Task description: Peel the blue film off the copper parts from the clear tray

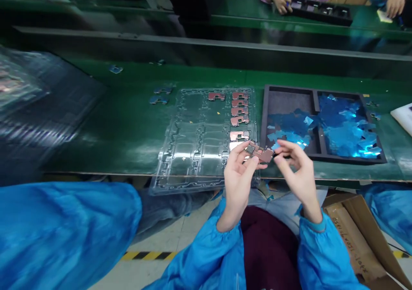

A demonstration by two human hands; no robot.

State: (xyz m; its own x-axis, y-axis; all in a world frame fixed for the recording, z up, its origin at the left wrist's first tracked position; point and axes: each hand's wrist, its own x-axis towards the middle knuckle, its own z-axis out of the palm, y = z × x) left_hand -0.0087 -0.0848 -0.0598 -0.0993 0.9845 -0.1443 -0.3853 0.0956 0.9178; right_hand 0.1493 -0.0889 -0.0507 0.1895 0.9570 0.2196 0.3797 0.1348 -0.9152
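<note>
My left hand (238,174) pinches a small copper-coloured circuit board (263,154) by its left part, above the tray's right front area. My right hand (299,169) is at the board's right end, thumb and fingertips close together; whatever lies between them is too small to make out. Under and beyond my left hand lies a clear plastic tray (185,141) with moulded pockets. Several similar boards (240,111) fill its right column, and one more board (216,96) sits near its far edge. My left hand hides part of that column.
A black two-compartment box (264,109) with blue film pieces (349,129) stands to the right. Loose boards (159,100) lie left of the tray. Stacked plastic trays (28,105) are at far left. A cardboard box (357,234) stands below. Co-workers' hands (281,1) work across the bench.
</note>
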